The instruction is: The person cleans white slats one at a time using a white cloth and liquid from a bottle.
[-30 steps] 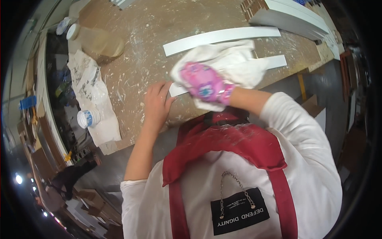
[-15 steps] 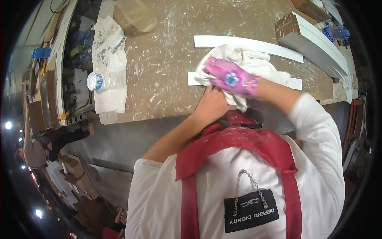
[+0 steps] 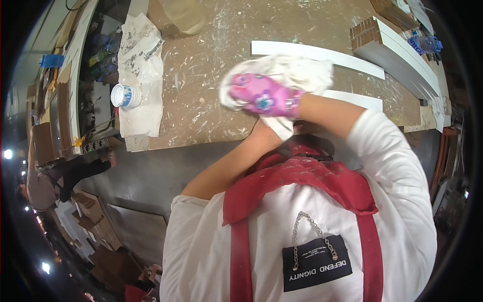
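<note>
My right hand (image 3: 262, 95), in a pink flowered glove, grips a bunched white cloth (image 3: 307, 73) over the near white strip (image 3: 354, 97). The cloth reaches past the strip's left part and hides it; only the right end shows. My left hand (image 3: 265, 137) is bare and lies at the table's front edge, just below the glove. Cloth and glove cover its fingers, so what they touch cannot be seen. A second white strip (image 3: 314, 56) lies farther back, with the cloth against its near side.
A stack of white boards (image 3: 397, 55) stands at the right, a plastic bottle (image 3: 427, 44) behind it. On the left, a white tub (image 3: 126, 95) lies on a stained cloth (image 3: 141, 65). A clear container (image 3: 183, 15) stands at the back of the scuffed table (image 3: 201, 100). Another person (image 3: 45, 189) is far left.
My right hand and the cloth have moved left, past the near strip's left part. More of that strip's right side was covered before. The left hand's fingers have become hidden.
</note>
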The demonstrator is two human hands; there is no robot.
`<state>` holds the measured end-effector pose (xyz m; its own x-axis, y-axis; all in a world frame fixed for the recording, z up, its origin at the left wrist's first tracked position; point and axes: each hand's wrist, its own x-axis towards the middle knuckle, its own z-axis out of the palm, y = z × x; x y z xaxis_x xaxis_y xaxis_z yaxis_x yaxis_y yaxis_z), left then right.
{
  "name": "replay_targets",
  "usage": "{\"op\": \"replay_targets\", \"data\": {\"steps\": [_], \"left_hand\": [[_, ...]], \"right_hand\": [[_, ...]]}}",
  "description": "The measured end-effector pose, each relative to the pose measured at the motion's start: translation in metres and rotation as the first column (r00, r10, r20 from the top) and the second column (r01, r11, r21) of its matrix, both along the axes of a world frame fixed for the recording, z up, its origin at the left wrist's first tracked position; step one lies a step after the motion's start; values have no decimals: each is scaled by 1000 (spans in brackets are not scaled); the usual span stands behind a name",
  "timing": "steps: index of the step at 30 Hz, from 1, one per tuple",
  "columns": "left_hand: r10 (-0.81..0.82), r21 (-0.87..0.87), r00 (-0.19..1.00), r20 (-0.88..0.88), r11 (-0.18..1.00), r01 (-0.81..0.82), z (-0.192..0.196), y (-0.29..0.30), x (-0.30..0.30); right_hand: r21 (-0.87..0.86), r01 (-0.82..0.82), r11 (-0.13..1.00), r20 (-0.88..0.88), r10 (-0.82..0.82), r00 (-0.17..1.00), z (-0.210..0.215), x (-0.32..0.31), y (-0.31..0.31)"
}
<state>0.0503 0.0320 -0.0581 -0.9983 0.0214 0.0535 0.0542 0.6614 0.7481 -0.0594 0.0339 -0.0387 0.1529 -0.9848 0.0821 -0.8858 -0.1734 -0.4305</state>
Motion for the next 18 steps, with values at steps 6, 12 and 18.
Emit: {"op": "replay_targets", "data": {"steps": [6, 12, 18], "left_hand": [[50, -133, 998, -32, 990, -54, 6, -9, -1], [81, -386, 989, -124, 914, -124, 26, -59, -15], [-161, 7, 955, 251, 986, 164, 58, -103, -47]], "right_hand": [[170, 279, 945, 598, -324, 733, 40, -25, 13], [37, 886, 462, 899, -402, 173, 127, -109, 237], [55, 993, 100, 877, -481, -1, 172, -123, 396]]}}
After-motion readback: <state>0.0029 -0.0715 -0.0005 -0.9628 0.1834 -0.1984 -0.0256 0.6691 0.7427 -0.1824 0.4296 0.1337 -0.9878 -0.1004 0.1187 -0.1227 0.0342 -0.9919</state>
